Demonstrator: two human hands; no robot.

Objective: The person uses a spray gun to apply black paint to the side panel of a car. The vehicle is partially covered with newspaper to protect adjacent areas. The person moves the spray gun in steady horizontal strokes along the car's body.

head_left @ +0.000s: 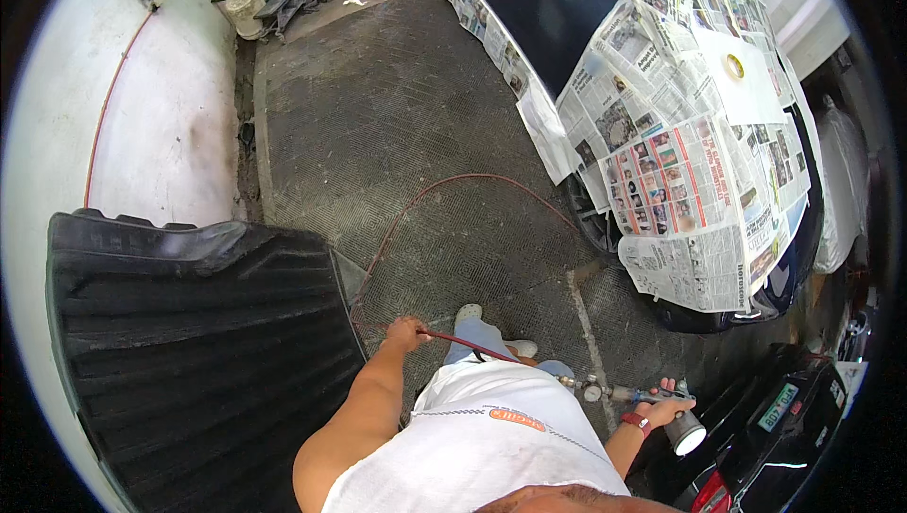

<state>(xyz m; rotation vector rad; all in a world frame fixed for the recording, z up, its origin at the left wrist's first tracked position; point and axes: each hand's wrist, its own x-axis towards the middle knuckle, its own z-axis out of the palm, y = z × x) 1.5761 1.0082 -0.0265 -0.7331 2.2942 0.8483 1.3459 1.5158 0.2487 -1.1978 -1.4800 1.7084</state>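
My left hand (407,333) is closed around a red air hose (465,341), out to the left of my body. The hose crosses in front of my waist toward the right. My right hand (667,405), with a red watch on its wrist, grips a spray gun (687,434) that has a pale round cup. A small round gauge (592,391) and metal fittings sit between the gun and the hose. Beyond my left hand, the hose curves in a wide loop over the floor to a car wheel (593,218).
A dark car (548,3) masked with newspaper (661,173) stands ahead right. A roll of tape (734,66) lies on its covering. Black ribbed liner (208,343) fills the left side. Behind right is another black car (784,428). A bucket (247,10) stands by the far wall.
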